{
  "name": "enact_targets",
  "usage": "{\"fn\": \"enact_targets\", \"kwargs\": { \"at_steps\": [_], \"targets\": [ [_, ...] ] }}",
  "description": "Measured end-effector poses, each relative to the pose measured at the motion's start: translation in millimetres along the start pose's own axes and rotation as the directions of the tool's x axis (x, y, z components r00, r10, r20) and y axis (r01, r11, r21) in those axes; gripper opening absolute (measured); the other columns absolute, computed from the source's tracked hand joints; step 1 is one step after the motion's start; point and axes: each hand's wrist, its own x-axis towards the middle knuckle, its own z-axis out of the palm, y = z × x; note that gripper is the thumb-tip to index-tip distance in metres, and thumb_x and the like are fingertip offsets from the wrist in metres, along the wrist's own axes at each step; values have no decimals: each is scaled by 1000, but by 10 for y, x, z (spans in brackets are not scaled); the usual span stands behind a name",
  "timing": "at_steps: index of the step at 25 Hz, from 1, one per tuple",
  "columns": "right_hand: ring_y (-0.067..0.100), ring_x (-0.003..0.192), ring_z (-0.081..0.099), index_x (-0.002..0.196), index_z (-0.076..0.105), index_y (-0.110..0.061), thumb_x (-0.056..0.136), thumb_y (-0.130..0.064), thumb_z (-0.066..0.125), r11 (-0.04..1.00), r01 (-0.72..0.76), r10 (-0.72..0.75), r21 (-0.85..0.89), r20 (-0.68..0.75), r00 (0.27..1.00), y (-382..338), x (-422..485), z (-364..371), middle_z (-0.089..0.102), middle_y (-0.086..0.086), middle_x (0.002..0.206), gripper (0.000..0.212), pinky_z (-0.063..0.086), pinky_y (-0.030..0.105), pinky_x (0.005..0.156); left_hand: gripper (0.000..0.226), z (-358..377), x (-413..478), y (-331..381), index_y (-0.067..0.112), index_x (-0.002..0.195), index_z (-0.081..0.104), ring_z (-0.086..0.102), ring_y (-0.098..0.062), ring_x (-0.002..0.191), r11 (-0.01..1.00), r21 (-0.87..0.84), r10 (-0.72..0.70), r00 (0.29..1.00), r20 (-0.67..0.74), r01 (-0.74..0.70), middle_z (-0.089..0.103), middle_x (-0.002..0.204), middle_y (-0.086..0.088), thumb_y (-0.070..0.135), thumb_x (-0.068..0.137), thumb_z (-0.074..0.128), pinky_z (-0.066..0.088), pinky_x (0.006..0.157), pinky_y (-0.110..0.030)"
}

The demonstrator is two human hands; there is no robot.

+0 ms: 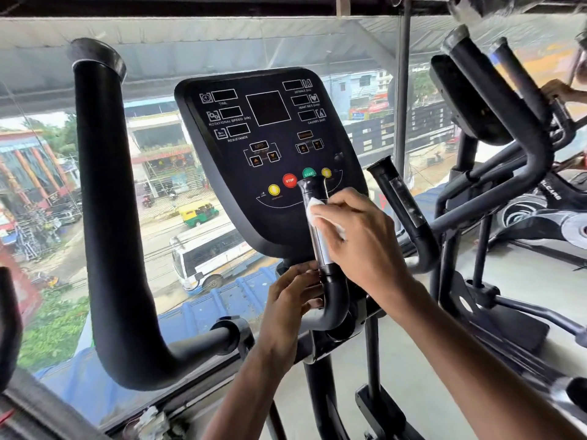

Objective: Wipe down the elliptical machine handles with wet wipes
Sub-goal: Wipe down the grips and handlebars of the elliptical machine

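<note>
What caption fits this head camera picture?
Right hand presses a wet wipe on the short handle; left hand holds its bend.

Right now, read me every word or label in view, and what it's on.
"TIME": console, left column.
"ROTATIONAL SPEED": same column.
"RESISTANCE": same column.
"HEART RATE": console, right column.
"CALORIES": right column.
"STOP": red button.
"START": green button, partly hidden by the grip.
"LCARE": neighbouring machine, cut off.
Arrow buttons, yellow buttons: captions too small.
</note>
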Motion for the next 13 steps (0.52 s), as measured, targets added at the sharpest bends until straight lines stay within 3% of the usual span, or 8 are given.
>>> {"fn": "enact_targets", "kwargs": {
  "at_steps": [2, 7, 11, 13],
  "targets": [
    [23, 84, 64, 106, 79, -14, 94, -12, 71, 997, -68, 69, 48, -21, 997, -8, -247, -29, 65, 2, 99, 14, 53, 32, 72, 24, -18, 11, 18, 10, 103, 74, 68, -15, 79, 1000, -20, -21, 1000, 18, 21, 73, 90, -5, 6, 102, 50, 48, 72, -25],
    [20, 86, 65, 106, 80, -12, 96, -12, 72, 990, -39, 36, 136, 30, 999, 9, -876, -84, 66, 3, 99, 13, 54, 31, 75, 23, -17, 11, 29, 15, 97, 72, 67, -15, 81, 998, -9, -54, 998, 18, 54, 72, 92, -3, 11, 101, 50, 48, 75, -27],
    [19, 89, 68, 107, 81, -8, 96, -9, 71, 967, -139, 154, 214, -59, 986, 47, -922, -46, 68, 4, 101, 15, 54, 22, 83, 33, 22, 1, 40, 23, 84, 77, 68, -12, 79, 999, 22, -49, 999, -4, 49, 72, 89, 1, 14, 102, 51, 48, 76, -27],
    [22, 91, 67, 108, 81, -8, 96, -8, 70, 974, -139, 155, 178, -78, 985, -2, -931, 8, 68, 5, 102, 16, 52, 22, 85, 31, 24, -7, 44, 21, 88, 77, 69, -13, 81, 999, 39, -36, 999, 1, 35, 73, 92, -1, 15, 102, 50, 48, 79, -30]
  ]
}}
